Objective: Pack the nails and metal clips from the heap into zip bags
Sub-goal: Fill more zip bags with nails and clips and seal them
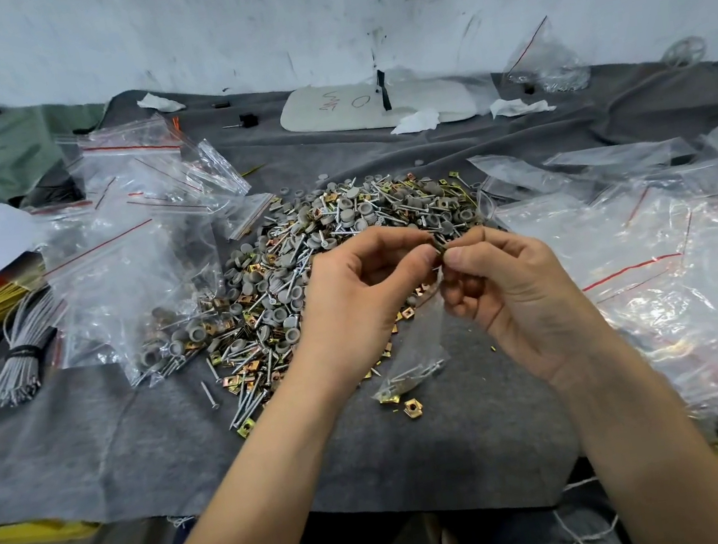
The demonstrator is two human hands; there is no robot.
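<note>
A tied bundle of grey wires (21,364) and filled zip bags (127,264) lie at nine o'clock from the heap (340,223) of nails, metal clips and grey caps. Over the heap's five o'clock edge, the left hand (351,296) pinches a small dark piece (439,251) between thumb and forefinger. The right hand (510,296) grips the mouth of a small zip bag (416,356), which hangs at its seven o'clock with nails and clips inside. Empty bags (671,253) lie at three o'clock.
</note>
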